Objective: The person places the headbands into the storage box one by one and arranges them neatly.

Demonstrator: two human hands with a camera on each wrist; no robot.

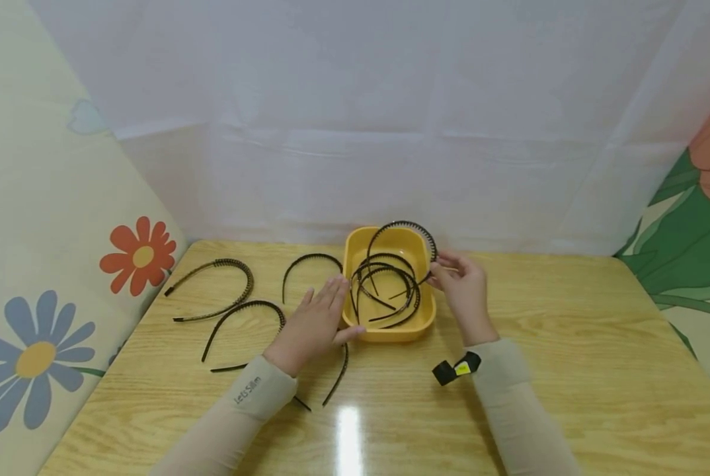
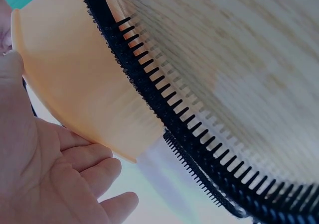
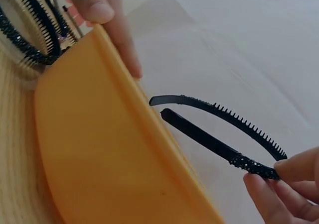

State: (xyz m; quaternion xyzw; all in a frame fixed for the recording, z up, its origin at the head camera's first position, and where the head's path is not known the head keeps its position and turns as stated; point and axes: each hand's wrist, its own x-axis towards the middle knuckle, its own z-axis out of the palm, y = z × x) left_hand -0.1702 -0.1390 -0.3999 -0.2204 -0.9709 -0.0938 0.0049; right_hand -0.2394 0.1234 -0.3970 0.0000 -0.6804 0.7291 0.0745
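Pinching one band over the bin by the far edge of the tabletop, the right hand risks snagging its teeth on the bands inside; the left hand, unclenched, touches the rim.

Tub: uniform yellow. Raised toothed headband: black, with silvery glitter speckling. Leftmost headband: dark, with gold-brown tone. Tabletop: yellowish-tan wood grain. Left cuff: beige, dark lettering. Backdrop: plain greyish-white. Left wall covering: cream; blue and red flowers, yellow centres.
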